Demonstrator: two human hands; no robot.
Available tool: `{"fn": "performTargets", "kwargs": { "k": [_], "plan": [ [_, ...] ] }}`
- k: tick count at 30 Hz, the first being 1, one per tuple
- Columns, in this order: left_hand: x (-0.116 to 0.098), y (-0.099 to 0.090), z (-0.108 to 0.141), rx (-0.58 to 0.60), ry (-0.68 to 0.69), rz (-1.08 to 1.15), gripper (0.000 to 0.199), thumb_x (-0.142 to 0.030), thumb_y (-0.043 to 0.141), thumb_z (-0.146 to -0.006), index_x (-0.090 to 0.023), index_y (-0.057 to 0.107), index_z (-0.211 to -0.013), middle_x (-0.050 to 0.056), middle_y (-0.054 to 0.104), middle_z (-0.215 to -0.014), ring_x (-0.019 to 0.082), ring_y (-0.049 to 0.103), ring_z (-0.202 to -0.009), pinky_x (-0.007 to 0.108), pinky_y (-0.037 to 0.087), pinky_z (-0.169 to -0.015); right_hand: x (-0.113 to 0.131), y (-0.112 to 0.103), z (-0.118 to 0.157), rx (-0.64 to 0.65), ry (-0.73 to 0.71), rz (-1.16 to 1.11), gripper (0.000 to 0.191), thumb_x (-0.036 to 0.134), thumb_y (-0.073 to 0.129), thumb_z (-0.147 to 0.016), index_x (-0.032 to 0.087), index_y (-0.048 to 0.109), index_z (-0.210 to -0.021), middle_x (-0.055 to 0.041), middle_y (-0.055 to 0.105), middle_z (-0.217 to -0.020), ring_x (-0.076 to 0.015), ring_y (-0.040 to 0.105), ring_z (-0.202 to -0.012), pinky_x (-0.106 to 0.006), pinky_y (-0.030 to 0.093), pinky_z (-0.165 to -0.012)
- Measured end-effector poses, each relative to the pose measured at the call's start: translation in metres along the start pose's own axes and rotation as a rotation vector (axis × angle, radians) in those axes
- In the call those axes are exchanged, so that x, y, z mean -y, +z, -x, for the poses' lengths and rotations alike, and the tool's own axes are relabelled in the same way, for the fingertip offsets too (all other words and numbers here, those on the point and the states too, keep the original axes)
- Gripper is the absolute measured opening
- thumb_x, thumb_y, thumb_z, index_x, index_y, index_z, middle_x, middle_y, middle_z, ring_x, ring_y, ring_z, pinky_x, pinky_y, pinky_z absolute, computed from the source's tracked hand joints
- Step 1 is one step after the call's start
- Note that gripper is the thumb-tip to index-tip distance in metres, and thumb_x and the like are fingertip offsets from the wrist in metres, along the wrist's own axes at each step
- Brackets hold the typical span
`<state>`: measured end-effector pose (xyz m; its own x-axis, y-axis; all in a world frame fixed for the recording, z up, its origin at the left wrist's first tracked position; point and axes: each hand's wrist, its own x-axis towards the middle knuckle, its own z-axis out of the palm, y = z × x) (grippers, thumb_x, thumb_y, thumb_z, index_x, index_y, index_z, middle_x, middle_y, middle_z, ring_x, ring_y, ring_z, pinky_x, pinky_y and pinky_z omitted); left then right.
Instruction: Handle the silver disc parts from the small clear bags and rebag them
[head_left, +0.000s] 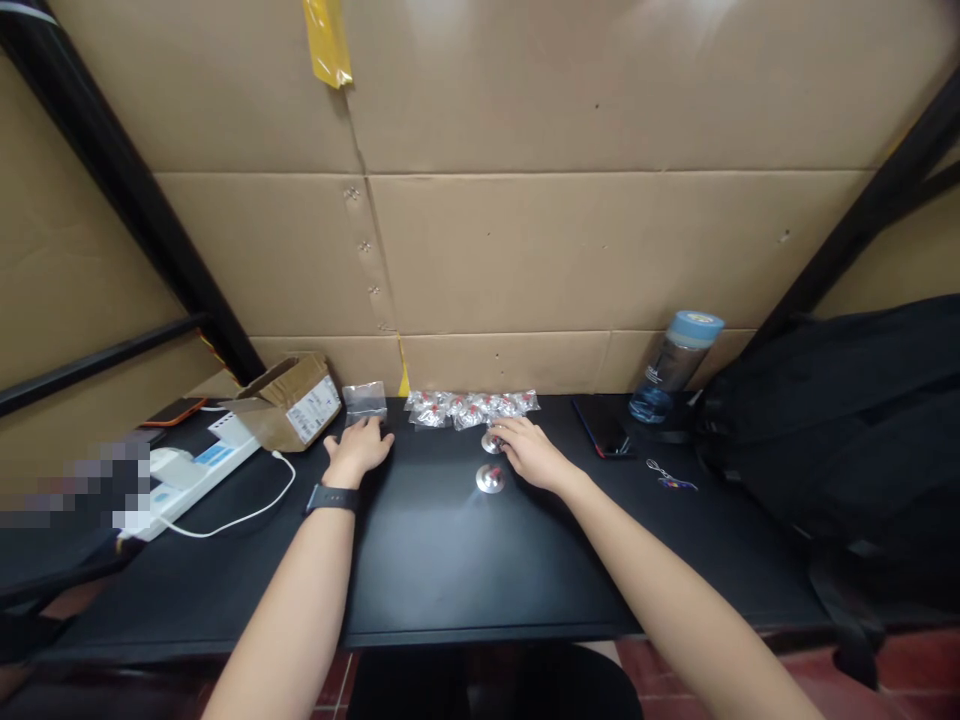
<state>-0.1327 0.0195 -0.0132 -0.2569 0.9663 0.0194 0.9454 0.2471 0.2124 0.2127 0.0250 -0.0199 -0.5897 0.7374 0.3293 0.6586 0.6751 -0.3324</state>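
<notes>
Forearms (292,600) | left hand (360,447) spread | right hand (534,456) half-open, apparently touching disc (490,441) | box label (313,408) illegible

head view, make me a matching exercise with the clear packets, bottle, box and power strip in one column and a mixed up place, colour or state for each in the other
Column one
1. clear packets
2. bottle
3. cardboard box
4. power strip

Column two
A. topped with a light blue lid
B. open, with a white label on its side
C. grouped along the foot of the cardboard wall
D. white, at the picture's left

Pairs: 1-C, 2-A, 3-B, 4-D
</notes>
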Motion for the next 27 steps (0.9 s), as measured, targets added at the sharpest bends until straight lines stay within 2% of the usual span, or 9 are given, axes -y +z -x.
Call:
{"fn": "performTargets", "kwargs": {
  "k": [4,8,10,12,14,16,18,21,27],
  "plan": [
    [-0.024,-0.010,0.021,0.008,-0.016,-0.101,0.042,-0.047,0.045,-0.092,-0.020,0.071,-0.110,0.022,0.072,-0.115,0.044,0.063,-0.110,0.061,0.034,-0.096,-0.002,0.003,-0.002,0.007,-0.065,-0.007,0.039,0.005,0.049,-0.092,0.026,0.069,-0.118,-0.0077,0.066,-0.125,-0.0239,0.055,-0.117,-0.041,0.043,-0.098],
    [-0.055,-0.017,0.047,-0.072,0.107,-0.160,0.041,-0.046,0.044,-0.094,-0.017,0.073,-0.095,0.021,0.074,-0.093,0.041,0.066,-0.099,0.058,0.036,-0.092,-0.004,-0.001,-0.004,0.003,-0.106,-0.012,0.032,0.004,0.054,-0.089,0.022,0.074,-0.107,-0.0078,0.070,-0.104,-0.0217,0.060,-0.101,-0.035,0.047,-0.093],
    [-0.072,-0.017,0.060,-0.114,0.265,-0.100,0.037,-0.041,0.045,-0.096,-0.017,0.073,-0.101,0.019,0.074,-0.092,0.039,0.066,-0.102,0.056,0.036,-0.094,-0.005,-0.002,-0.004,0.005,-0.110,-0.008,0.027,0.007,0.057,-0.090,0.022,0.075,-0.104,-0.0073,0.070,-0.100,-0.0214,0.061,-0.099,-0.034,0.048,-0.093],
    [-0.089,-0.014,0.071,-0.115,0.551,0.042,0.032,-0.037,0.048,-0.097,-0.023,0.069,-0.118,0.014,0.073,-0.109,0.033,0.063,-0.111,0.048,0.037,-0.096,-0.007,-0.002,-0.004,0.006,-0.097,0.011,0.025,0.010,0.058,-0.091,0.023,0.075,-0.104,-0.0071,0.071,-0.101,-0.0218,0.062,-0.101,-0.034,0.048,-0.092],
    [-0.104,-0.008,0.082,-0.055,0.841,0.175,0.033,-0.036,0.054,-0.097,-0.030,0.063,-0.128,0.008,0.069,-0.120,0.026,0.062,-0.113,0.039,0.039,-0.094,-0.009,-0.001,-0.004,0.012,-0.066,0.033,0.022,0.013,0.060,-0.092,0.024,0.076,-0.103,-0.0071,0.072,-0.100,-0.0221,0.063,-0.100,-0.033,0.049,-0.089],
    [-0.116,-0.002,0.089,-0.028,0.970,0.221,0.027,-0.035,0.057,-0.096,-0.032,0.067,-0.121,0.005,0.070,-0.113,0.023,0.063,-0.104,0.035,0.038,-0.090,-0.010,-0.002,-0.005,0.018,-0.035,0.041,0.019,0.016,0.064,-0.090,0.025,0.077,-0.100,-0.0065,0.072,-0.098,-0.0223,0.064,-0.097,-0.033,0.050,-0.086],
    [-0.123,0.004,0.093,-0.046,0.971,0.203,0.018,-0.028,0.058,-0.096,-0.029,0.072,-0.106,0.005,0.071,-0.102,0.022,0.063,-0.095,0.035,0.036,-0.087,-0.009,-0.004,-0.005,0.016,-0.014,0.039,0.016,0.016,0.067,-0.088,0.026,0.078,-0.095,-0.0057,0.073,-0.096,-0.0226,0.064,-0.096,-0.033,0.049,-0.084],
    [-0.127,0.010,0.093,-0.072,0.931,0.161,0.017,-0.021,0.058,-0.095,-0.026,0.074,-0.092,0.005,0.072,-0.091,0.022,0.061,-0.091,0.038,0.032,-0.085,-0.008,-0.008,-0.004,0.016,0.017,0.057,0.014,0.015,0.067,-0.087,0.025,0.077,-0.087,-0.0058,0.072,-0.092,-0.0231,0.064,-0.093,-0.033,0.049,-0.082],
    [-0.123,0.009,0.085,-0.132,0.796,0.292,0.017,-0.023,0.059,-0.095,-0.026,0.074,-0.088,0.003,0.075,-0.092,0.023,0.061,-0.098,0.040,0.028,-0.087,-0.008,-0.011,-0.001,-0.055,0.021,0.060,0.009,0.015,0.069,-0.087,0.020,0.071,-0.080,-0.0096,0.063,-0.103,-0.0240,0.058,-0.099,-0.037,0.048,-0.088]
  ]
}}
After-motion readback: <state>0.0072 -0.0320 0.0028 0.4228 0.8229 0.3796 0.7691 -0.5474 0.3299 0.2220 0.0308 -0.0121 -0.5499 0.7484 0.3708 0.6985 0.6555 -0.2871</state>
